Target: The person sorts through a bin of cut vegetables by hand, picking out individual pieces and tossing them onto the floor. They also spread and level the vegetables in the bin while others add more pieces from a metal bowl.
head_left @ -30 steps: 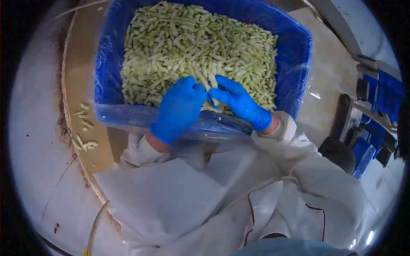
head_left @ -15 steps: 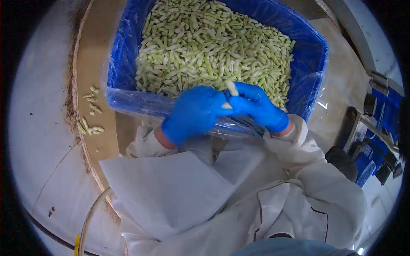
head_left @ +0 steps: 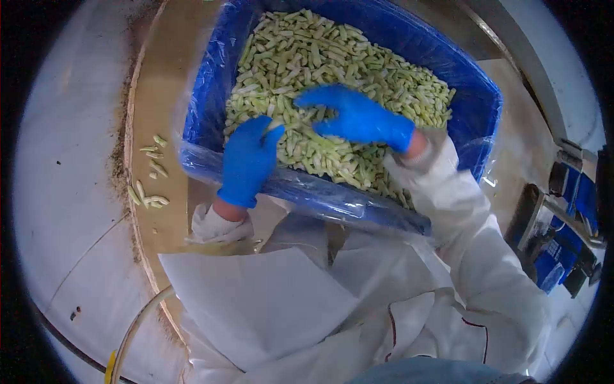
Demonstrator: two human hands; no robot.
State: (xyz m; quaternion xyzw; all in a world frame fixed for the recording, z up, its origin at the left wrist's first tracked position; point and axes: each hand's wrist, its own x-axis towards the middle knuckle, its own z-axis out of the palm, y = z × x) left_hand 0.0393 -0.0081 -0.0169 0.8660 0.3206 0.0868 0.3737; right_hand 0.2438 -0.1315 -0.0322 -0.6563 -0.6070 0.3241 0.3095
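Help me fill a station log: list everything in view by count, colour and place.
Bin: 1, blue, upper middle
Liner: 1, clear, over the bin's rim
Cut pieces: uncountable, pale green, inside the bin
Surface: 1 or more, tan, beside the bin
Loose pieces: about 8, pale green, left of the bin
Hose: 1, beige, lower left
Floor: 1, whitish, far left
Unidentified objects: several, blue and dark, right edge
Garment: 1, white, bottom middle
Left grip: 1, blue-gloved, over the bin's near edge
Right grip: 1, blue-gloved, above the cut pieces

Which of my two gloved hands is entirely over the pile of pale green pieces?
Your right hand: all of it is over the pale green pieces, while your left hand crosses the near side of the blue bin.
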